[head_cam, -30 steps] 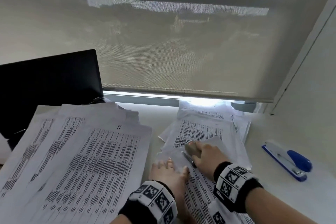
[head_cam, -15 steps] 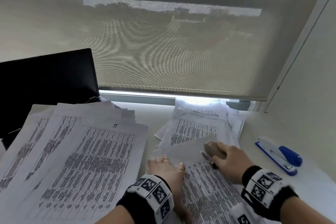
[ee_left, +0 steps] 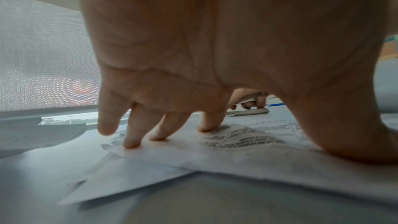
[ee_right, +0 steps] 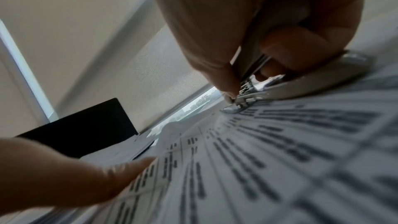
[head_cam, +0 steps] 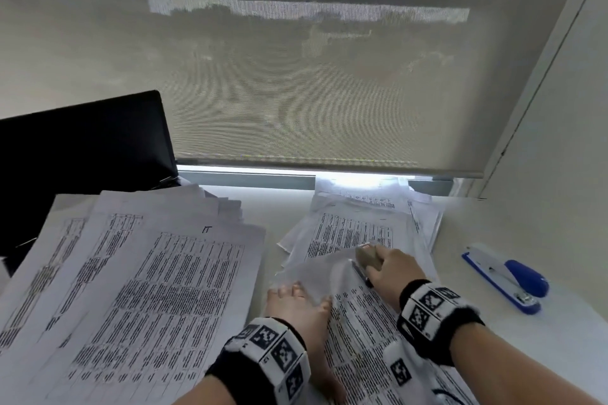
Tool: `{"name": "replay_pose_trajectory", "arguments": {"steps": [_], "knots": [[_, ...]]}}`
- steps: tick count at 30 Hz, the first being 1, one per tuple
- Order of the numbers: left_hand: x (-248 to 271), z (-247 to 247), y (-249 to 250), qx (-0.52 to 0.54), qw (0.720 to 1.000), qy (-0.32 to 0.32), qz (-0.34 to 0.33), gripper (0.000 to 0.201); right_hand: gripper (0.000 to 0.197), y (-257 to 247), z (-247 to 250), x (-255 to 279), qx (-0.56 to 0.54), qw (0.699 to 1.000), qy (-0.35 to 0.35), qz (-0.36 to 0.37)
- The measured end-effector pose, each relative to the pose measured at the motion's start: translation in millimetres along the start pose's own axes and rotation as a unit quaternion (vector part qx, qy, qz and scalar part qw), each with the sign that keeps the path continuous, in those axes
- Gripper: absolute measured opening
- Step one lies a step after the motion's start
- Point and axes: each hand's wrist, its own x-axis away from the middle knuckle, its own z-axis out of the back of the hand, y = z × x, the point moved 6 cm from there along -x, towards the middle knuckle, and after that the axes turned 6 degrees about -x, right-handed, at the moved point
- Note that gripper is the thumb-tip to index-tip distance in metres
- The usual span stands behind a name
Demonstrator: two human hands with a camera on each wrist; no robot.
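The grey stapler (head_cam: 367, 256) rests on the upper part of the printed sheet (head_cam: 362, 332), mid-counter (head_cam: 487, 223), clasped from above by the right grip (head_cam: 393, 268). The left grip (head_cam: 297, 309) is released, its fingertips (ee_left: 131, 142) pressing the sheet's left edge flat (thumb too). A blue stapler (head_cam: 508, 276) lies well apart on the right, and a paper pile (head_cam: 148, 289) on the left.

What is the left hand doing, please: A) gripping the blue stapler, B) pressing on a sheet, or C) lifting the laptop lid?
B: the left hand presses spread fingers on the sheet, while the right hand grips a small stapler.
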Motion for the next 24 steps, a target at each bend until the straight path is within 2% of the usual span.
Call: {"name": "replay_pose_trajectory", "arguments": {"steps": [3, 4, 7, 8, 13, 15, 18, 20, 24], "knots": [[0.6, -0.1, -1.9, 0.011, 1.0, -0.004, 0.005, 0.071, 0.031, -7.0, -2.2, -10.6, -0.025, 0.999, 0.019, -0.008], [1.4, 0.9, -2.5, 0.013, 1.0, -0.005, 0.002, 0.078, 0.031, -7.7, -1.2, -13.3, -0.038, 0.999, 0.027, -0.015], [7.8, 3.7, 1.7, -0.011, 0.999, -0.03, -0.032, 0.12, 0.038, -4.5, 8.5, -18.5, -0.071, 0.995, 0.065, -0.035], [9.9, 4.9, 1.7, -0.014, 0.999, -0.032, -0.034, 0.125, 0.041, -2.6, 13.3, -17.9, -0.078, 0.993, 0.074, -0.038], [9.0, 3.9, 1.1, -0.013, 0.999, -0.04, -0.032, 0.133, 0.047, 15.4, 37.1, 5.8, -0.103, 0.99, 0.088, -0.028], [11.1, 5.1, -0.1, -0.01, 0.998, -0.048, -0.028, 0.138, 0.042, 32.0, 44.9, 23.6, -0.127, 0.987, 0.091, -0.025], [19.2, 11.9, 2.6, -0.003, 0.999, -0.047, -0.012, 0.134, 0.026, 59.3, 64.4, 62.9, -0.175, 0.978, 0.111, -0.029], [24.3, 16.0, 15.6, -0.009, 0.999, -0.037, -0.014, 0.123, 0.02, 80.9, 78.1, 92.6, -0.2, 0.971, 0.13, -0.03], [38.2, 29.7, 69.2, -0.029, 0.998, 0.026, -0.048, 0.096, 0.032, 135.3, 86.8, 155.6, -0.211, 0.967, 0.11, -0.088]]}}
